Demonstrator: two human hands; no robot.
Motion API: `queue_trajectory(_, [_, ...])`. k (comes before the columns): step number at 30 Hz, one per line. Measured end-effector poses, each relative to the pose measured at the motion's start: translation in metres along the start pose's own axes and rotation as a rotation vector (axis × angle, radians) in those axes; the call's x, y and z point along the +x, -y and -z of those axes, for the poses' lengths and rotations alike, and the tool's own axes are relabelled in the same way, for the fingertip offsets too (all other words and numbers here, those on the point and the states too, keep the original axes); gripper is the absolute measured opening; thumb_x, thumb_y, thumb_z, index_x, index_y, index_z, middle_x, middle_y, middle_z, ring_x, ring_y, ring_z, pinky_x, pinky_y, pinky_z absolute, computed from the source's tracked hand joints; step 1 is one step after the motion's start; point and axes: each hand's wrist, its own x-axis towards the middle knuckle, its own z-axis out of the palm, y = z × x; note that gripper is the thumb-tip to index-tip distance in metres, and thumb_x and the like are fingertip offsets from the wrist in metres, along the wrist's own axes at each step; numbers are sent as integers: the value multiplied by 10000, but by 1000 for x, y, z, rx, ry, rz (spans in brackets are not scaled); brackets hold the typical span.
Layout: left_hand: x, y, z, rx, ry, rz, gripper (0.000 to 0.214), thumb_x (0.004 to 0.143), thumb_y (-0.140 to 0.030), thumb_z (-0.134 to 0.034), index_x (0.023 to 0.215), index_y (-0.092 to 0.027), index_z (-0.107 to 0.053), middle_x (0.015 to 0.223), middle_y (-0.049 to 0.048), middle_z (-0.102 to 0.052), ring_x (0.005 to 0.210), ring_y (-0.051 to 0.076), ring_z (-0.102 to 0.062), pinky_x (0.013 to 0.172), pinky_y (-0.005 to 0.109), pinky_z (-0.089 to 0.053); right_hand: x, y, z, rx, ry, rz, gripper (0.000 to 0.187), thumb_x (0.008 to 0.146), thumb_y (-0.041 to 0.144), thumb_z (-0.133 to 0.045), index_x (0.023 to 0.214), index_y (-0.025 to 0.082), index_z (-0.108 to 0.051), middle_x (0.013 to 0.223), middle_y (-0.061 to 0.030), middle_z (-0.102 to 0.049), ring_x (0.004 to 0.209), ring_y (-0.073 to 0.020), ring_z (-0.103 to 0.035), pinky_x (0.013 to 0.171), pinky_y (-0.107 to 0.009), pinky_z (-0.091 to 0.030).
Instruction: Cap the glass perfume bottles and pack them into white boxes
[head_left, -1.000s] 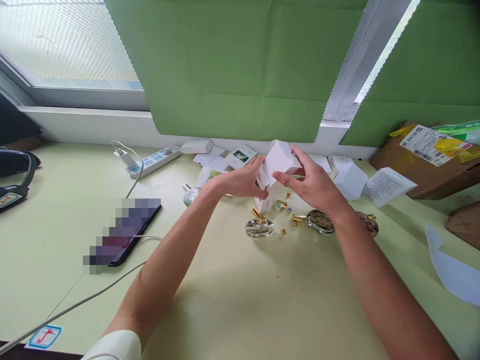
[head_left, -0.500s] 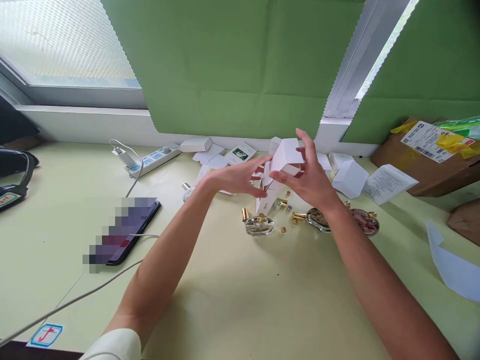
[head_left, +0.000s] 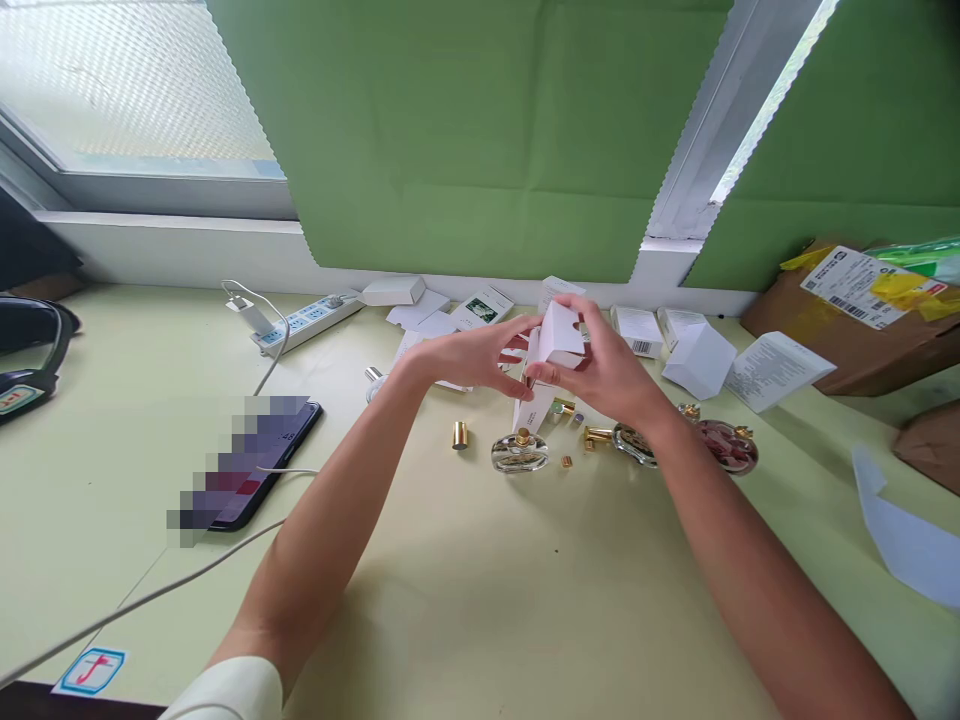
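A small white cardboard box (head_left: 559, 333) is held above the table between both hands. My left hand (head_left: 472, 356) pinches its left side with thumb and fingertips. My right hand (head_left: 607, 370) wraps round its right side and underside. Below the hands lie a clear perfume bottle with a gold neck (head_left: 519, 453), a gold cap (head_left: 460, 435), another flat bottle (head_left: 634, 440) and a pinkish bottle (head_left: 727, 446), with small gold parts scattered among them.
More white boxes (head_left: 697, 360) and leaflets (head_left: 776, 370) lie along the window sill. A power strip (head_left: 307, 322) and a charging phone (head_left: 251, 465) are at the left. Brown parcels (head_left: 847, 320) sit at the right, a white sheet (head_left: 904, 545) at the right edge.
The box has been turned and lowered between my hands, and my right fingers have closed round it. A gold cap now lies further left on the table.
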Motion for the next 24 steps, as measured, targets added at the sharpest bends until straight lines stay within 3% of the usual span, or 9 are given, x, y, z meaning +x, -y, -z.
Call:
queue_trajectory(6, [0, 8, 3, 98, -21, 58, 965, 720, -367, -722, 1515, -358, -176, 1487, 61, -431, 1365, 235, -424, 1054, 350, -424, 1, -6, -10, -83, 104, -13, 794, 726, 610, -715, 1385, 326, -373, 1352, -80, -526, 948, -234, -614, 775, -414, -556])
queue_trajectory(10, [-2, 13, 5, 148, -28, 132, 999, 724, -400, -714, 1526, -372, -118, 1486, 78, -428, 1341, 265, -454, 982, 353, -464, 0, -3, 0, -117, 180, -57, 775, 791, 645, -626, 1452, 356, -343, 1463, -78, -428, 954, -225, -622, 798, -422, -553])
queue_trajectory(14, [-5, 15, 7, 111, -38, 113, 1022, 726, -458, -721, 1530, -366, -96, 1515, 95, -380, 1347, 257, -442, 984, 347, -464, -1, -4, 9, -129, 181, -76, 699, 840, 642, -562, 1456, 372, -372, 1512, -62, -382, 993, -235, -628, 818, -425, -556])
queue_trajectory(20, [-8, 8, 9, 106, -29, 130, 857, 774, -508, -680, 1496, -369, -240, 1500, 59, -407, 1335, 236, -452, 1027, 345, -439, -1, -9, 3, -172, 269, -99, 771, 829, 640, -578, 1486, 317, -337, 1506, -90, -387, 1021, -254, -625, 753, -406, -567])
queue_trajectory(24, [-8, 10, 9, 94, -29, 121, 818, 777, -517, -681, 1475, -358, -286, 1512, 54, -388, 1341, 224, -445, 1040, 337, -436, 0, -13, 5, -96, 291, -98, 662, 886, 570, -543, 1477, 345, -350, 1509, -61, -402, 1015, -230, -626, 783, -398, -566])
